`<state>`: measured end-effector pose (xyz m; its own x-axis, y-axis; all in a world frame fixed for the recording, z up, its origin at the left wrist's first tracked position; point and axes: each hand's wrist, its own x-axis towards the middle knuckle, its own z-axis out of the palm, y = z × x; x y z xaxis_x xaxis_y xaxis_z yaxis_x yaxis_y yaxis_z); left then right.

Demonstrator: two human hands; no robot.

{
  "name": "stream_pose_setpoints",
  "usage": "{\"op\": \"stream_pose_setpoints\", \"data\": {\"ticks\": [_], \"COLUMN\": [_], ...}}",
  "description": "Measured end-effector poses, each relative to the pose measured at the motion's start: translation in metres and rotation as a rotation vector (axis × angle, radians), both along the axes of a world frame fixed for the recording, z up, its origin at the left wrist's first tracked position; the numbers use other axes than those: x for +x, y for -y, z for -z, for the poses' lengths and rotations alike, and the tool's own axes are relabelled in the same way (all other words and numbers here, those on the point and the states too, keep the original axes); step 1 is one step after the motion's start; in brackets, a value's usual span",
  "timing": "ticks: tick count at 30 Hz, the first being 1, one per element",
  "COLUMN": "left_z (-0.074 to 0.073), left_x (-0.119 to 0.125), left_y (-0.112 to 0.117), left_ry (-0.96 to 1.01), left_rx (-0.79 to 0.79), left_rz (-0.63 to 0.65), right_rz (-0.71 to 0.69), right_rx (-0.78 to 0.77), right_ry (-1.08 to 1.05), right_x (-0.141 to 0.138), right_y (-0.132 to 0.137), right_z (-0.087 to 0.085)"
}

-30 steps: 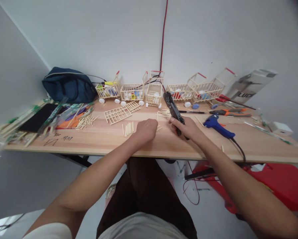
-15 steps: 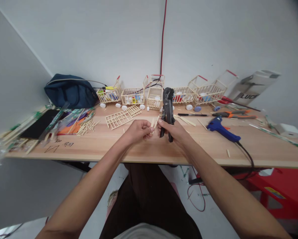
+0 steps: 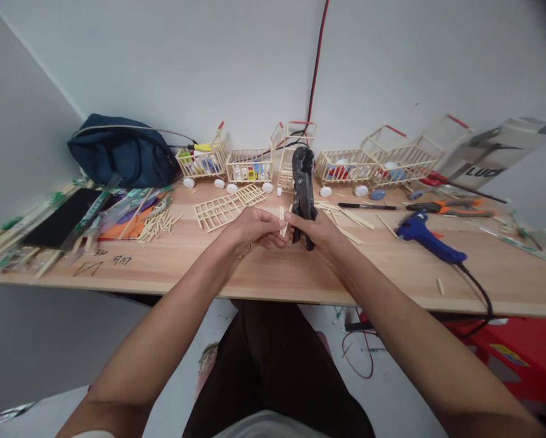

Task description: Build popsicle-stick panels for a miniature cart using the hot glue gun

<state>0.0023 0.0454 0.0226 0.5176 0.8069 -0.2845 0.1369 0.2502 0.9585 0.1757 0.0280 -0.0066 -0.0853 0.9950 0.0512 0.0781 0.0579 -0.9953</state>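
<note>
Above the front part of the wooden table, my left hand [image 3: 260, 226] is closed, pinching short wooden sticks [image 3: 281, 218] upright between thumb and fingers. My right hand [image 3: 317, 230] is wrapped round a black hand cutter [image 3: 304, 182] that stands upright, jaws up. Its thumb and fingertip reach the sticks and meet my left fingertips; which hand bears each stick I cannot tell. Just behind my left hand lies a flat lattice panel of sticks [image 3: 216, 210]. Loose sticks [image 3: 357, 219] lie beyond my right hand.
Several small stick-built carts [image 3: 348, 165] with wheels line the wall. On the right are a blue glue gun [image 3: 430, 237], orange-handled pliers [image 3: 455, 208] and a black pen [image 3: 366, 207]. Short sticks [image 3: 157, 226], packaged sticks [image 3: 27, 222] and a dark blue bag [image 3: 127, 152] occupy the left.
My hands have come together, so the fingertips now meet around the sticks. The cutter stays in my right hand. The view has shifted a little, and the things on the right appear farther right.
</note>
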Motion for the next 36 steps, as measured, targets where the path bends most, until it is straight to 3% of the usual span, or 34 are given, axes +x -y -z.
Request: {"op": "stream_pose_setpoints", "data": {"ticks": [12, 20, 25, 36], "left_z": [0.002, -0.005, 0.000, 0.005], "left_x": [0.004, 0.008, 0.007, 0.003], "left_y": [0.000, 0.006, 0.008, 0.011], "left_ry": [0.036, -0.010, -0.011, 0.096], "left_rx": [-0.061, 0.006, 0.051, -0.066], "left_rz": [0.016, -0.010, -0.004, 0.025], "right_rz": [0.042, 0.051, 0.053, 0.041], "right_rx": [0.033, 0.070, 0.084, 0.120], "right_ry": [0.060, 0.158, 0.188, 0.128], "right_x": [0.002, 0.004, 0.004, 0.003], "right_y": [0.003, 0.002, 0.005, 0.010], "right_z": [0.000, -0.001, -0.004, -0.007]}}
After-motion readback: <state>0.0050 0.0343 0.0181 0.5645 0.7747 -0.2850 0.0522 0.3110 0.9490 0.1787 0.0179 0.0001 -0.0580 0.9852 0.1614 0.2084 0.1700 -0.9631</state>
